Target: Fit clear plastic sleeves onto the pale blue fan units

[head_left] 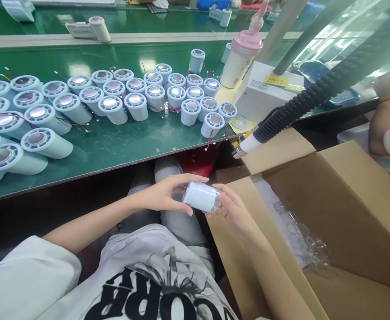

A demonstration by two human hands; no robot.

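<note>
Above my lap, both hands hold a light-blue cylindrical housing (200, 197) wrapped in clear plastic, lying on its side. The fingers and thumb of my left hand (168, 193) curve around its left end. My right hand (233, 208) grips the clear plastic at the right end between thumb and fingers. On the green bench ahead stand several similar blue housings (138, 106) with round metallic centres and slotted rims. Thin red and black wires trail from a number of them.
To my right an open cardboard box (355, 213) holds clear plastic pieces (301, 235). A black corrugated hose (291, 104) with a metal tip slants over it. Beyond stand a pink-lidded cup (240, 55) and a white box-shaped device (261, 91). Another person's arm (381, 122) is at the far right.
</note>
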